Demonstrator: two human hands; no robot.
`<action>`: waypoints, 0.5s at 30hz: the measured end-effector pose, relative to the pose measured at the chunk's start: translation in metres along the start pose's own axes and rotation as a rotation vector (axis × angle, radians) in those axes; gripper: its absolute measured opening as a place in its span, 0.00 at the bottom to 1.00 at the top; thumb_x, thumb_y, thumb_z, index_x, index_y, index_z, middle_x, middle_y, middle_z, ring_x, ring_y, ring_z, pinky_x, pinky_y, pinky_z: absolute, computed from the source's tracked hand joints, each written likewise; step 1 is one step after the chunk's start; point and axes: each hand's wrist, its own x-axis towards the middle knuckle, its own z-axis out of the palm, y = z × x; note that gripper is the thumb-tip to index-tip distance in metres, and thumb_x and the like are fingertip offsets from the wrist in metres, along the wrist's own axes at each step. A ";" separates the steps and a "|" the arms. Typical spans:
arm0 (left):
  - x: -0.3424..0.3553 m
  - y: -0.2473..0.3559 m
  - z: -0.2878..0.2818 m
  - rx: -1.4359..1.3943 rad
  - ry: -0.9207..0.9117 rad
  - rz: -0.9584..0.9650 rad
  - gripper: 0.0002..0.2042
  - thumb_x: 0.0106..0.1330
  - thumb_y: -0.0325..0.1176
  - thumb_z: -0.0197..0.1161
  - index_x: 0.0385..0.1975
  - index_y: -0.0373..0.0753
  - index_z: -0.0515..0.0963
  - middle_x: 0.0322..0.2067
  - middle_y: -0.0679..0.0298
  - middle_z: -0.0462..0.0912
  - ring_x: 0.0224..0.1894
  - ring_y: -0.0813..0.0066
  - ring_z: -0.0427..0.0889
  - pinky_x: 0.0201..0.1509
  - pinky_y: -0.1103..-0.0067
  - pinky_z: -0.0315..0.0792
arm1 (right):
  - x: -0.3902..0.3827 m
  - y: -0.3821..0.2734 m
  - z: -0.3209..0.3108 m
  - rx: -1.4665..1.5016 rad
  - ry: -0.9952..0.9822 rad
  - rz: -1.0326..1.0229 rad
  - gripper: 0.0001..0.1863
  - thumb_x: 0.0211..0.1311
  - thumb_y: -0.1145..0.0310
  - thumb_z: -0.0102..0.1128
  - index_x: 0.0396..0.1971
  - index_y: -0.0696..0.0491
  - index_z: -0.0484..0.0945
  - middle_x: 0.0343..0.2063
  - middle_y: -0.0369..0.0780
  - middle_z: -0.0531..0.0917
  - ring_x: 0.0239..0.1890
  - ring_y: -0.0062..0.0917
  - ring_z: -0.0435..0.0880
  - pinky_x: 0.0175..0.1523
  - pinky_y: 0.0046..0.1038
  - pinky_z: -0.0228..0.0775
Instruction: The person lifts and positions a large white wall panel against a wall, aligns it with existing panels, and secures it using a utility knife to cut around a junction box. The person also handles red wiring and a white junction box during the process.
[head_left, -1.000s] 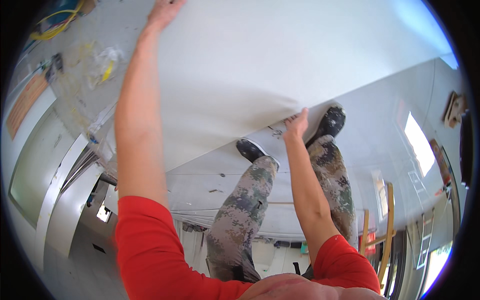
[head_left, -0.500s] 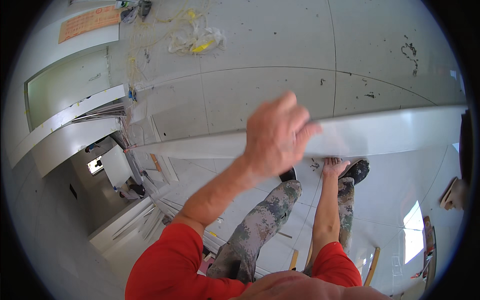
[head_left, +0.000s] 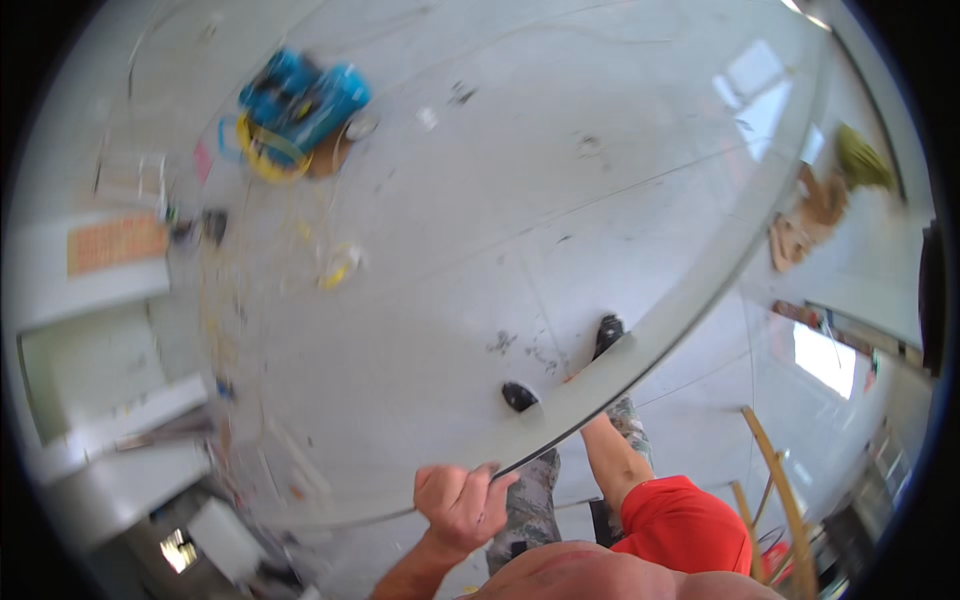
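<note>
Curling round the near edge of the large pale panel (head_left: 645, 345), the fingers (head_left: 475, 490) of your left hand (head_left: 460, 510) are clamped on it, bunched close together with the thumb lying along the top. Your right forearm (head_left: 615, 455) runs out of a red sleeve (head_left: 685, 525) and passes behind the panel, which hides all but a sliver of your right hand (head_left: 569, 379), so you cannot tell whether its fingers grip or lie flat. The panel stands nearly edge-on below you, a long strip bowed by the lens, sweeping from beneath your left hand at the lower left up to the upper right, with a thin dark line along its near edge. Just past it, the toes of your left shoe (head_left: 519, 397) and right shoe (head_left: 609, 334) show on the pale tiled floor (head_left: 450, 290), while your camouflage trousers (head_left: 533, 500) show on the near side. Farther out at the left lie crumpled clear plastic with a yellow strip (head_left: 342, 266) and an orange printed sheet (head_left: 117, 245); beyond them sits a blue machine (head_left: 305, 105) with a coiled yellow hose (head_left: 265, 160), blurred. Over on the right, a wooden frame (head_left: 778, 465) stands near your right sleeve, and brown pieces (head_left: 803, 235) lie beside a green bundle (head_left: 862, 158) past the panel's upper stretch.
</note>
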 end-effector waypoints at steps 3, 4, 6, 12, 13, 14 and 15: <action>0.016 0.045 -0.074 0.122 0.086 0.024 0.11 0.61 0.38 0.79 0.29 0.40 0.84 0.23 0.69 0.69 0.25 0.64 0.69 0.34 0.68 0.60 | -0.089 -0.029 0.053 -0.036 -0.039 -0.016 0.45 0.77 0.22 0.35 0.66 0.46 0.80 0.58 0.39 0.88 0.59 0.34 0.86 0.68 0.43 0.76; 0.025 0.056 -0.099 0.157 0.106 0.042 0.11 0.63 0.39 0.78 0.28 0.41 0.84 0.23 0.69 0.68 0.25 0.63 0.69 0.34 0.67 0.60 | -0.125 -0.043 0.072 -0.066 -0.037 0.008 0.45 0.77 0.22 0.35 0.67 0.47 0.79 0.60 0.39 0.87 0.60 0.35 0.86 0.68 0.43 0.75; 0.039 0.081 -0.147 0.215 0.152 0.058 0.13 0.67 0.42 0.76 0.26 0.42 0.82 0.24 0.66 0.68 0.27 0.59 0.69 0.33 0.65 0.61 | -0.187 -0.075 0.105 -0.037 -0.059 0.032 0.43 0.79 0.25 0.36 0.67 0.48 0.78 0.61 0.41 0.86 0.61 0.36 0.85 0.67 0.43 0.76; 0.080 0.157 -0.274 0.326 0.396 0.227 0.20 0.64 0.45 0.80 0.24 0.39 0.76 0.22 0.62 0.67 0.27 0.58 0.68 0.32 0.64 0.61 | -0.325 -0.156 0.160 -0.049 -0.212 -0.027 0.39 0.83 0.31 0.38 0.67 0.52 0.76 0.60 0.44 0.85 0.61 0.37 0.85 0.67 0.43 0.76; 0.089 0.170 -0.294 0.355 0.394 0.279 0.20 0.63 0.44 0.80 0.23 0.39 0.76 0.21 0.62 0.67 0.26 0.58 0.68 0.32 0.64 0.61 | -0.348 -0.172 0.168 -0.057 -0.227 -0.035 0.39 0.83 0.32 0.39 0.66 0.53 0.76 0.60 0.45 0.85 0.61 0.37 0.85 0.68 0.43 0.76; 0.095 0.184 -0.311 0.393 0.399 0.278 0.21 0.63 0.42 0.80 0.21 0.39 0.73 0.21 0.62 0.65 0.25 0.58 0.67 0.30 0.63 0.59 | -0.365 -0.192 0.179 -0.064 -0.261 -0.026 0.38 0.84 0.33 0.39 0.66 0.54 0.76 0.60 0.45 0.85 0.61 0.37 0.85 0.68 0.43 0.76; 0.101 0.194 -0.324 0.397 0.426 0.304 0.22 0.63 0.41 0.80 0.21 0.39 0.71 0.20 0.61 0.64 0.25 0.57 0.66 0.29 0.63 0.58 | -0.379 -0.208 0.185 -0.073 -0.289 -0.010 0.38 0.84 0.34 0.40 0.66 0.54 0.76 0.60 0.46 0.85 0.61 0.38 0.85 0.69 0.43 0.76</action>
